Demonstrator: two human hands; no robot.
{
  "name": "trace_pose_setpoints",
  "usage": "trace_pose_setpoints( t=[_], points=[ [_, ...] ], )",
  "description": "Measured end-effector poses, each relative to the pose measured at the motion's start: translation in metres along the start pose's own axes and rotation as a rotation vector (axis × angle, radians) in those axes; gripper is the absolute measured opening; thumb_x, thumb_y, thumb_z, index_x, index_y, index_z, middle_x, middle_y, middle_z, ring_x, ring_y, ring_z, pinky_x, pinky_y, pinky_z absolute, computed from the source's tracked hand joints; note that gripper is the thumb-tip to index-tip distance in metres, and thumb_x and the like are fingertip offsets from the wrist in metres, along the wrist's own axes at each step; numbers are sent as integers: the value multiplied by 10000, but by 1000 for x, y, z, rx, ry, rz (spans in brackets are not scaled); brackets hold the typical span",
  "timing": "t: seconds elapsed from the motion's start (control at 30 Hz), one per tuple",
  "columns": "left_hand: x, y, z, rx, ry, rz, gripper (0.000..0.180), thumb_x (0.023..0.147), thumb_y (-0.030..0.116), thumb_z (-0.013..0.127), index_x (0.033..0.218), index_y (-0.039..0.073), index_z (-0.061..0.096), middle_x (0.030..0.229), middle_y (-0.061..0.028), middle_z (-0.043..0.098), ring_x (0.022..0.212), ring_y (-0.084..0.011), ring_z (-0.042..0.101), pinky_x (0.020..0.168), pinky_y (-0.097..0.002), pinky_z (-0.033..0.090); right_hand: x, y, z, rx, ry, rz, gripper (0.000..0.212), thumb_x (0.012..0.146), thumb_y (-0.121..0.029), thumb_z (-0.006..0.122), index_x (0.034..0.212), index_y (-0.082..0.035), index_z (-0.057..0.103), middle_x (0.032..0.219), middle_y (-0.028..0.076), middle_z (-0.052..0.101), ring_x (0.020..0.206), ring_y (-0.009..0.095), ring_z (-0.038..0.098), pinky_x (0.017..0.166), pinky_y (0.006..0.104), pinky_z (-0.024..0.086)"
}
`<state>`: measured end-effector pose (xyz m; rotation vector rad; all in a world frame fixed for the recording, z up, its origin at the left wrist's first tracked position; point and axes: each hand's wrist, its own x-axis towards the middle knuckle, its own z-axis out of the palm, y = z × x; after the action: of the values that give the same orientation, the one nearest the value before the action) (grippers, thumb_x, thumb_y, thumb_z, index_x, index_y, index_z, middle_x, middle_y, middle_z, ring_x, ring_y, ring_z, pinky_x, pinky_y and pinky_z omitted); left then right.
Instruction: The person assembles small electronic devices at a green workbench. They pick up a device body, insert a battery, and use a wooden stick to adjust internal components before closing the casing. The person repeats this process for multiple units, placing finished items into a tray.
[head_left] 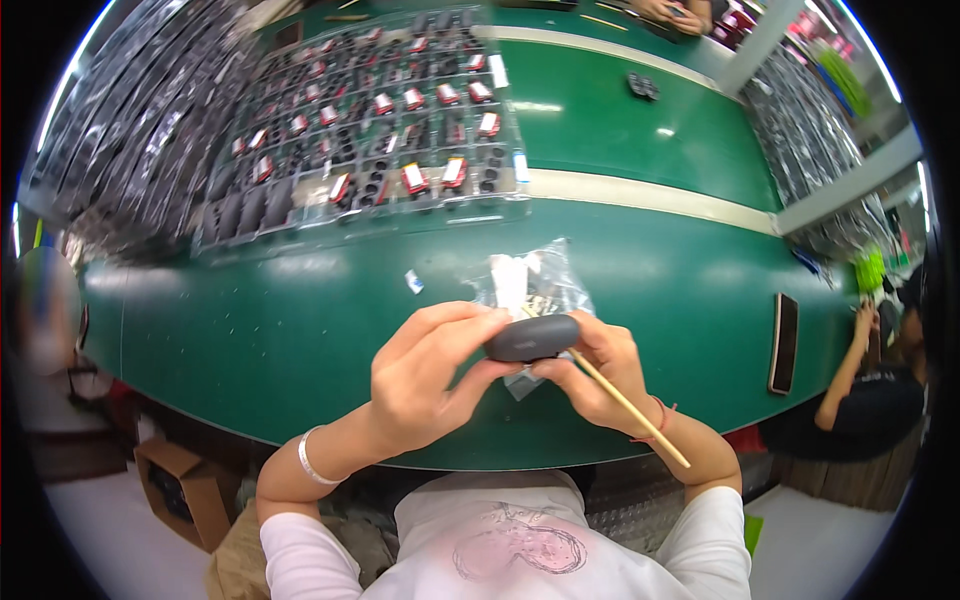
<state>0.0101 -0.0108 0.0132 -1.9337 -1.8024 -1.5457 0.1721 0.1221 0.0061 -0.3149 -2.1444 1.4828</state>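
Note:
A dark grey, rounded oval case is held up between my two hands over the near part of the table. My left hand is closed on its left end, thumb below and fingers above. My right hand grips the right end and also holds a thin wooden stick. The stick slants down to the right across my wrist; its upper end is partly hidden behind the case. Just beyond and beneath my hands lies a clear plastic bag with small contents that I cannot make out.
A large clear tray of dark and red parts lies at the far left, beside tall stacks of dark trays. A phone lies at right on the green table. A co-worker sits at far right; another person's hands show at the top.

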Motion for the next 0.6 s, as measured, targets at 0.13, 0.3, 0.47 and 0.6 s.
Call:
trace_pose_setpoints(
  t=[0.13,0.3,0.47,0.6],
  points=[
    [4,3,0,74,6,36,523,631,52,828,1110,11,621,1099,-134,660,966,-289,628,807,-356,527,-1,2,0,46,33,55,193,795,-67,703,953,3,618,749,91,657,665,169,648,621,273,488],
    [6,2,1,-136,-77,-163,479,677,95,805,1120,23,637,1113,-129,658,1003,-285,609,864,-373,480,2,0,-6,-137,20,-45,262,722,21,725,956,15,609,819,131,648,692,248,643,649,304,501],
    [11,-1,-4,-176,-92,-206,448,710,112,792,1125,30,643,1061,-128,663,952,-265,618,815,-357,489,6,-2,-10,-222,-18,-135,281,719,20,731,974,10,615,830,131,641,717,249,639,652,303,500],
    [9,-2,-4,-171,-205,-127,462,701,115,801,1127,30,647,995,-117,673,845,-235,629,725,-327,510,3,-1,-2,-172,-12,-92,310,755,21,722,1043,25,608,869,123,655,790,210,652,710,284,516]
  ],
)
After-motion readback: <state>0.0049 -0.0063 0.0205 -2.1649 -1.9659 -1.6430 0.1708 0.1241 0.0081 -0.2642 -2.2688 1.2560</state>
